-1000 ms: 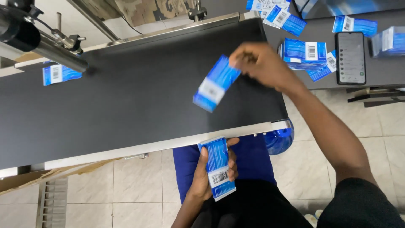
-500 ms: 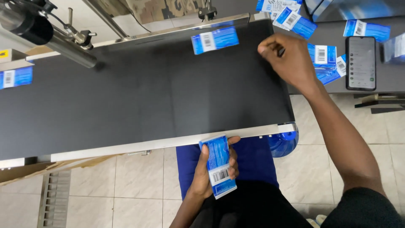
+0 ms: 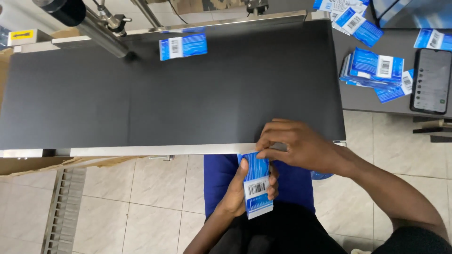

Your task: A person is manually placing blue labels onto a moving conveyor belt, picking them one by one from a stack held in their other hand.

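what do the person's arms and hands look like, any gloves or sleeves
Both hands are bare, with no gloves, rings or watch in view. The left hand and right hand lead into forearms bare to the frame edge. A dark short sleeve shows at the right upper arm; no sleeve is visible on the left arm.

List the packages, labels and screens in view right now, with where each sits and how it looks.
Stack of flat cartons: in the left hand, blue with a white barcode panel; right hand pinches its top.
Single flat carton: far side of the black conveyor belt, blue and white.
Carton pile: grey side table, fanned, blue and white.
Loose cartons: table's far end.
Phone: right edge, dark lit screen.
Yellow arrow sticker: top left.
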